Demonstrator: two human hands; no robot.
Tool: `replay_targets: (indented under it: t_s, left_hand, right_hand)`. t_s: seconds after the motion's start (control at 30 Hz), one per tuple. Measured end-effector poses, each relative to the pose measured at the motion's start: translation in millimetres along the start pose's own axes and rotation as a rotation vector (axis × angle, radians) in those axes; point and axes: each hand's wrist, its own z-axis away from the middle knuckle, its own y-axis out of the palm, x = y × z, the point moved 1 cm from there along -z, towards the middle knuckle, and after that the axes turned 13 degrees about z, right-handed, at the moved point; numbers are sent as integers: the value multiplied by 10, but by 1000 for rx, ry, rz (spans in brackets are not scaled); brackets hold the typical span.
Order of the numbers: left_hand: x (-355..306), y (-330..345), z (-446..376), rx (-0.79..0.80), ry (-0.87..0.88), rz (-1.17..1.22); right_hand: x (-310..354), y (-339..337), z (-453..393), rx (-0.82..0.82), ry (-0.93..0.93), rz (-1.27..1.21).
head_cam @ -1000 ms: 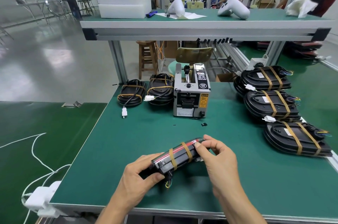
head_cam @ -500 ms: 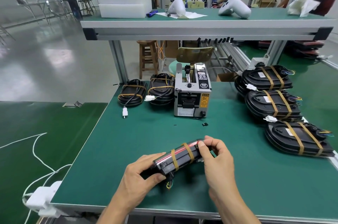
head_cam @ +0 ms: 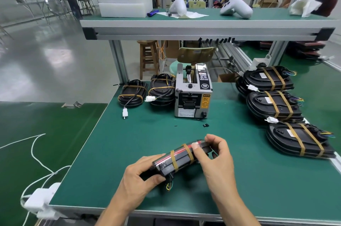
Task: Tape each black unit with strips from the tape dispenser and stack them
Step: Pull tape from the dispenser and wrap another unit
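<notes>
A black unit [head_cam: 180, 159] with a red stripe and two tan tape bands stands on its edge just above the green table [head_cam: 129, 142], near the front. My left hand [head_cam: 140, 176] grips its near end, thumb on the side. My right hand [head_cam: 215, 155] holds the far end, its thumb pressing on the top edge beside the second band. Coloured wires hang under the unit. The grey tape dispenser [head_cam: 192, 96] stands at the table's middle back. Three stacks of taped black units [head_cam: 275, 100] line the right side.
Two black units with cables and white plugs [head_cam: 147, 93] lie left of the dispenser. A small black scrap [head_cam: 206, 125] lies in front of it. An upper shelf [head_cam: 203, 28] spans the bench. White cables [head_cam: 36, 154] run over the left table. A person sits far behind.
My right thumb has slid left along the unit's top edge towards the tape band. The unit and my left hand have barely moved.
</notes>
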Motion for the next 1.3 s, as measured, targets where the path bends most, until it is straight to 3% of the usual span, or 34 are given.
replay_targets:
  t_s: [0.43, 0.63, 0.77, 0.93, 1.2, 1.3]
  left_hand:
    - [48, -25, 0, 5, -18, -2]
    - [30, 6, 0, -8, 5, -45]
    - [42, 35, 14, 59, 27, -150]
    - [100, 2, 53, 95, -2, -49]
    - [170, -20, 45, -53, 19, -144]
    - [315, -24, 78, -34, 15, -183]
  right_hand:
    - [22, -78, -128, 292, 23, 211]
    - [311, -138, -97, 187, -87, 286]
    - [618, -112, -57, 53, -376, 502]
    - [714, -34, -84, 91, -530, 657]
    - [920, 217, 305, 114, -691, 914]
    - [987, 370, 463, 73, -704, 965]
